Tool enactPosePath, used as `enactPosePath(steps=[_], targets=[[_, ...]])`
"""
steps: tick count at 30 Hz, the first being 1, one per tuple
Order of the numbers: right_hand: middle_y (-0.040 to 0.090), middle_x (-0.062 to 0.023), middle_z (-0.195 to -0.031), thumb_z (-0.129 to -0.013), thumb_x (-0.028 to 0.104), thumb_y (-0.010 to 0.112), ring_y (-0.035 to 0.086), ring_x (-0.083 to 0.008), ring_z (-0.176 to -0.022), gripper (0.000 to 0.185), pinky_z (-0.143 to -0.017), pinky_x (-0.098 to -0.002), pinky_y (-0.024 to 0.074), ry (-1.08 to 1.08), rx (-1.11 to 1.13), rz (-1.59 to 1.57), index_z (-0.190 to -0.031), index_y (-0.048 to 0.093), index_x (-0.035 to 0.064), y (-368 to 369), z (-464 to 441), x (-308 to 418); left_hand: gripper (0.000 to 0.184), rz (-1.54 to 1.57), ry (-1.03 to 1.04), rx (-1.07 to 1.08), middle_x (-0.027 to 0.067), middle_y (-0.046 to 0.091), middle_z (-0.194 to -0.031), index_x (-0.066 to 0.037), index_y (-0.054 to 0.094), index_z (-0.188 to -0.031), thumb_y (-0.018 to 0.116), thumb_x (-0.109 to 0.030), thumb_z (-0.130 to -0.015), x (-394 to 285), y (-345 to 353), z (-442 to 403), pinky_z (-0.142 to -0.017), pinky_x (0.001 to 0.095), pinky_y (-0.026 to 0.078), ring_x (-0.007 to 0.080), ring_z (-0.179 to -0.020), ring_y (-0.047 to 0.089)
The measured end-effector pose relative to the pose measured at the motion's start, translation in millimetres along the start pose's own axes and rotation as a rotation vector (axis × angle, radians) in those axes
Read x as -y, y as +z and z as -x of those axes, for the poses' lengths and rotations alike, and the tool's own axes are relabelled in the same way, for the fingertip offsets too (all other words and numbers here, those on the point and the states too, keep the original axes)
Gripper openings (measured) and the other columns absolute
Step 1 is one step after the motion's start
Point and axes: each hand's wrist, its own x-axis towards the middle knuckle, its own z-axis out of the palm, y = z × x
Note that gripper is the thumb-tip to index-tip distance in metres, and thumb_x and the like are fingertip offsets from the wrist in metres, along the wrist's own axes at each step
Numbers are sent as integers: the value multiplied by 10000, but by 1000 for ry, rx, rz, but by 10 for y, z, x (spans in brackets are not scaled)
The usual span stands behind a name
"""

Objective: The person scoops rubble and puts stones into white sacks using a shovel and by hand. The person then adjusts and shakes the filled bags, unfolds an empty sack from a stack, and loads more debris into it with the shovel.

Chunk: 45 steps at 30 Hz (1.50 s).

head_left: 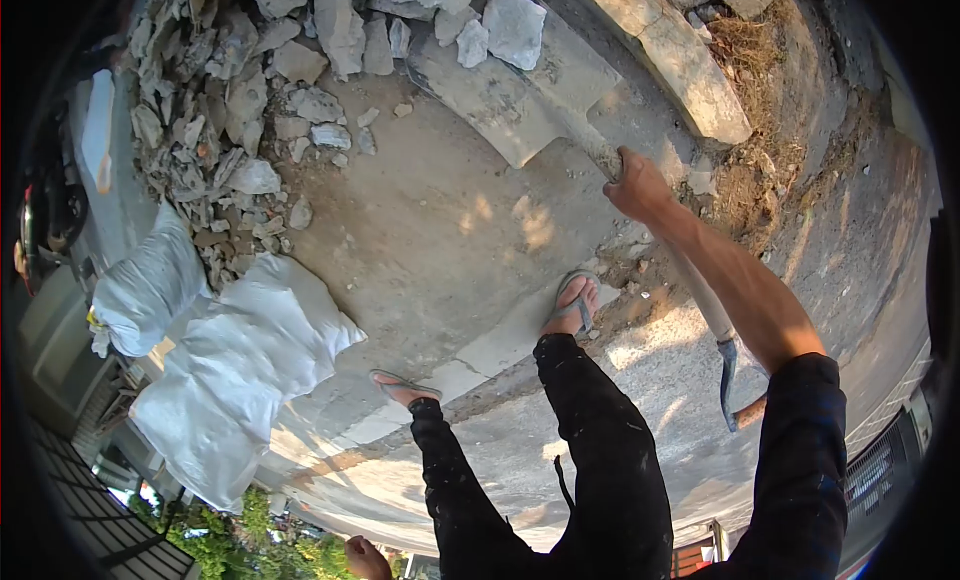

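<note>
My right hand (640, 188) is closed around the lower shaft of a shovel (700, 290), close to its wide grey blade. The blade lies at the edge of the rubble, with pale broken chunks (515, 30) on or against its far part. Behind my right forearm, the shaft runs back to a blue and orange grip (729, 375), which no hand is seen holding. Only part of my left hand (367, 558) shows at the bottom edge, away from the shovel; its fingers are too cut off to judge.
A large pile of broken concrete (240, 90) fills the upper left. White sacks (240, 350) stand at the left, near my sandalled feet. A long concrete slab (680, 60) lies right of the blade, beside dry grass and loose soil (750, 160).
</note>
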Motion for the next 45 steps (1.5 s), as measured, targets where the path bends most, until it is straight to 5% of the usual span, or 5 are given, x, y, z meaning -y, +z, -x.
enactPosePath(steps=[14,18,23,27,45], targets=[[642,-282,-914,-734,167,672,646,-423,-864,440,-749,-467,517,233,334,-295,-1086,542,-61,-166,231,375,72,257,7,240,83,598,-722,17,556,-904,501,-24,-883,-242,256,516,-623,294,515,170,-636,603],[652,-255,-883,-721,169,682,649,-412,-858,402,-735,-452,510,-129,-186,34,-1017,556,-73,187,324,-39,66,278,84,325,78,599,-736,0,558,-900,501,-28,-883,-259,423,592,-603,278,487,159,-653,607],[640,-281,-984,-704,201,720,601,-451,-981,458,-821,-479,494,219,220,-331,-1061,575,-46,-109,297,584,53,428,26,325,94,599,-715,16,555,-892,503,11,-881,187,543,642,-576,285,539,157,-621,616],[648,-251,-997,-737,193,701,615,-421,-966,493,-807,-471,501,-86,-84,26,-1155,537,-12,95,-329,-225,79,392,10,361,93,612,-681,13,558,-905,507,-47,-902,22,429,640,-586,263,485,160,-632,626],[644,-258,-983,-705,201,705,624,-400,-955,466,-847,-445,489,-66,43,-204,-1109,573,11,308,132,117,95,492,56,496,56,621,-719,-29,564,-944,499,-98,-932,-647,225,807,-556,251,470,130,-669,620]])
